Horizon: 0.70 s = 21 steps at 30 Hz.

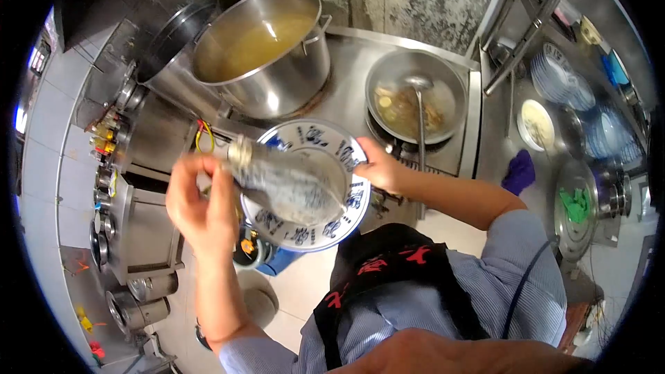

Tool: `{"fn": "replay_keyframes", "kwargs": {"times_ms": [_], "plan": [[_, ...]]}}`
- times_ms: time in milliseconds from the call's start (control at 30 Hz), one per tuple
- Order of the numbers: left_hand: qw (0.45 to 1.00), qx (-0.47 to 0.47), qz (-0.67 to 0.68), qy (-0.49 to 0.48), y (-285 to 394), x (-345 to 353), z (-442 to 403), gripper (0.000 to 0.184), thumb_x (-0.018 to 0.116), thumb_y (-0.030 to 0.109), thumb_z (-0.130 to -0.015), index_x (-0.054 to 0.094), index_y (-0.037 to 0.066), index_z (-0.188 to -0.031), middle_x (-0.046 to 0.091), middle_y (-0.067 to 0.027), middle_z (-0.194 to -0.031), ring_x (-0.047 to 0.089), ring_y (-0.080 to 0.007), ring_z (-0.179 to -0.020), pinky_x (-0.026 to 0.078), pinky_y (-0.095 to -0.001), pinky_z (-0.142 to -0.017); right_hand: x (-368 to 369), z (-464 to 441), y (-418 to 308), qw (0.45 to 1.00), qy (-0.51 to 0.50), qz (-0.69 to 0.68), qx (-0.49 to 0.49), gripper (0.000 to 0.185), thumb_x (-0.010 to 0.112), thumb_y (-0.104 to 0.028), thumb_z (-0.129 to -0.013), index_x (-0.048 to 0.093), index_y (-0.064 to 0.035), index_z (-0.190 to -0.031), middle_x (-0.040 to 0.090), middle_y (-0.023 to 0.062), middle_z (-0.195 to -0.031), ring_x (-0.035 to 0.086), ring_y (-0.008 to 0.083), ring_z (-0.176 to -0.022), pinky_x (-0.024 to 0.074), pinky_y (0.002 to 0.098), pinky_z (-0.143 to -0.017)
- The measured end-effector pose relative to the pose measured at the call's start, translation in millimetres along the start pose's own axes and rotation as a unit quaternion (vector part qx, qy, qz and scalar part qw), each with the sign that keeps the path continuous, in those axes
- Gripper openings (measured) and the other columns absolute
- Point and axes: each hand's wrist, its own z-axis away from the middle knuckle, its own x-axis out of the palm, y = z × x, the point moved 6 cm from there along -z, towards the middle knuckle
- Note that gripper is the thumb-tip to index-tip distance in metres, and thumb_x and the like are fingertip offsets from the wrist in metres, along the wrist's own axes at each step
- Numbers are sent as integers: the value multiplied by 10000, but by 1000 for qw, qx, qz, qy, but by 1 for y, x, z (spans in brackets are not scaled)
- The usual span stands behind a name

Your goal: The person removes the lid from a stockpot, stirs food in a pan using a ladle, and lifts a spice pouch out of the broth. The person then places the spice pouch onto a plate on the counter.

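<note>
My right hand [377,166] grips the right rim of a white plate [357,201] with blue patterns, thumb on top, and holds it tilted in front of me. A long, grey, mottled thing [294,190] lies over the plate, with a pale narrow end at the upper left. It is blurred, and I cannot tell its kind. My left hand [201,201] is closed near that narrow end, fingertips pinched against it. Beyond the plate stands a wok [388,128] with brown broth, pale slices and a ladle [420,118] resting in it.
A large steel pot [291,83] of yellowish liquid stands on the stove, left of the wok. To the right, a counter holds stacked bowls [557,76], a white bowl [535,125], a purple cloth [518,172] and a green cloth [575,205]. Steel pots [138,308] stand at lower left.
</note>
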Motion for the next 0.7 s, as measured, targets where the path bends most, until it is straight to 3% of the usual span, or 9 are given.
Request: {"fn": "replay_keyframes", "kwargs": {"times_ms": [100, 267, 300, 333, 500, 600, 700], "plan": [[994, 47, -98, 27, 15, -22, 74, 55, 569, -10, -747, 520, 2, -769, 541, -85, -752, 495, -167, -672, 407, -270, -631, 25, 35, 29, 993, -32, 76, 85, 496, 484, 59, -784, 368, -9, -1262, 546, 121, -1024, 533, 159, -907, 448, 269, -768], [985, -98, -105, 91, 17, -80, 178, 119, 586, 82, -794, 516, -13, -808, 535, -103, -779, 488, -190, -704, 391, -282, -640, 76, 73, 59, 974, -110, 170, 105, 482, 483, 26, -757, 396, -17, -1229, 556, 142, -1013, 533, 194, -925, 432, 278, -783], [986, -51, -127, 97, 20, -93, 196, 141, 593, 106, -803, 515, -10, -820, 534, -102, -788, 488, -197, -711, 392, -294, -644, 89, 79, 70, 970, -119, 189, 92, 489, 484, 27, -752, 395, -18, -1231, 556, 146, -1025, 535, 202, -945, 431, 282, -799], [981, -78, -131, 118, 24, -105, 215, 162, 602, 120, -804, 512, -12, -826, 530, -104, -790, 489, -204, -723, 389, -302, -658, 102, 84, 82, 967, -126, 208, 79, 496, 485, 28, -747, 394, -19, -1232, 556, 150, -1038, 537, 211, -966, 429, 287, -815], [966, -75, -154, 196, 42, -174, 304, 222, 611, 169, -843, 502, -24, -847, 498, -103, -790, 464, -194, -738, 376, -297, -677, 187, 126, 115, 963, -183, 187, 66, 544, 483, 25, -746, 348, -4, -1272, 552, 150, -1064, 521, 213, -1023, 402, 287, -882], [955, -112, -163, 220, 47, -228, 366, 229, 610, 176, -855, 498, -24, -858, 488, -99, -795, 451, -189, -727, 371, -296, -667, 246, 161, 144, 956, -212, 173, 108, 539, 479, 22, -748, 350, -4, -1271, 546, 145, -1064, 519, 201, -1017, 411, 280, -865], [950, -132, -182, 218, 51, -276, 419, 182, 616, 122, -825, 504, -21, -825, 491, -107, -773, 454, -197, -714, 370, -294, -653, 304, 197, 195, 963, -216, 136, 89, 529, 483, 30, -742, 362, 3, -1256, 534, 130, -1069, 511, 184, -1004, 427, 275, -824]]}}
